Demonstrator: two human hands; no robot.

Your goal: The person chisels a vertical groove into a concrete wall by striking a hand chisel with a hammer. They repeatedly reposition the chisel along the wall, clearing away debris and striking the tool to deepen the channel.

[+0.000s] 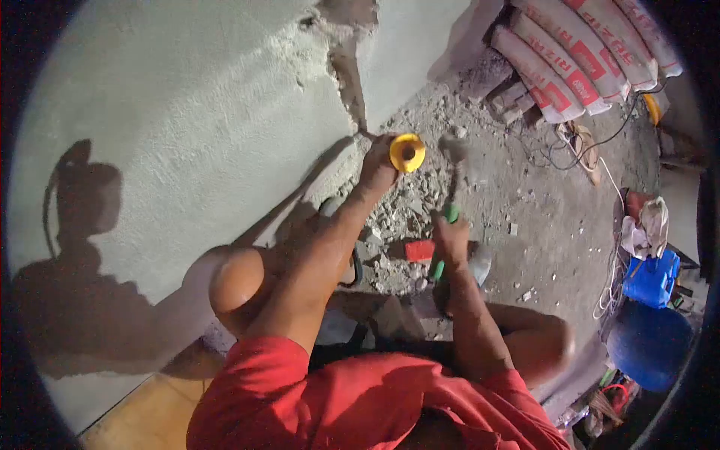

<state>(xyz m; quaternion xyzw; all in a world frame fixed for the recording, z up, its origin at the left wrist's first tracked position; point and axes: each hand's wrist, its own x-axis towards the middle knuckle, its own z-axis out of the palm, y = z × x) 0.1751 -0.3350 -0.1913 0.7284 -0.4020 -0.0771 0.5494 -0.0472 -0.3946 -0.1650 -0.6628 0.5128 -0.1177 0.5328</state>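
My left hand (380, 165) is wrapped round a chisel with a round yellow guard (407, 153), beside the foot of the plastered wall (225, 112). A broken channel (347, 79) runs down the wall to that spot. The chisel's tip is hidden below the guard and hand. To the right, my right hand (451, 238) grips the green handle of a hammer (450, 214). Its blurred head (453, 148) is a little right of the yellow guard, apart from it. A red block (419, 250) lies on the rubble between my forearms.
Broken rubble (397, 214) covers the floor along the wall. Stacked cement bags (559, 67) stand at the upper right, with a sandal (586, 154) and loose cables below them. A blue container (652, 278) and a round blue object (649, 345) are at the right.
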